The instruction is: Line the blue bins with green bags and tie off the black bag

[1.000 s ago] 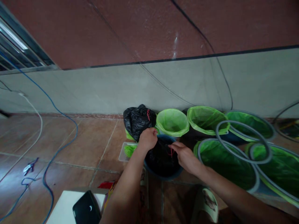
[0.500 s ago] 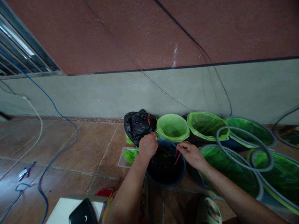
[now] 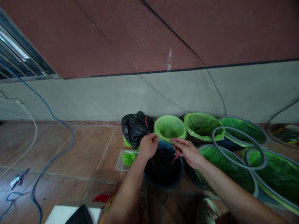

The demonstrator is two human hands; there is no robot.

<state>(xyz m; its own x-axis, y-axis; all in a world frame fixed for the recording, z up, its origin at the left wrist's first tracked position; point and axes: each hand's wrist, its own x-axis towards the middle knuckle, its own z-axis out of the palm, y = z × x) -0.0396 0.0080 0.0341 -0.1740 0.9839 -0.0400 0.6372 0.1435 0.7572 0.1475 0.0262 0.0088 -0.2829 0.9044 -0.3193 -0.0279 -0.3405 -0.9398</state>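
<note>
Right hand point(image 3: 190, 154) shifted toward left hand point(image 3: 148, 146); pinches red tie point(image 3: 174, 159). Left grip: cannot tell. Loose pinch may drop tie.

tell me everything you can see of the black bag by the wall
The black bag looks like thin, shiny plastic, crumpled and bulging, its contents hidden. A red string shows on its upper right. It sits by the pale wall, over something green, left of a green-lined bin. The left hand is near its lower right; contact is unclear.

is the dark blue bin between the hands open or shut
Open: no lid covers the dark blue bin; its round rim is exposed and black plastic shows inside.
</note>
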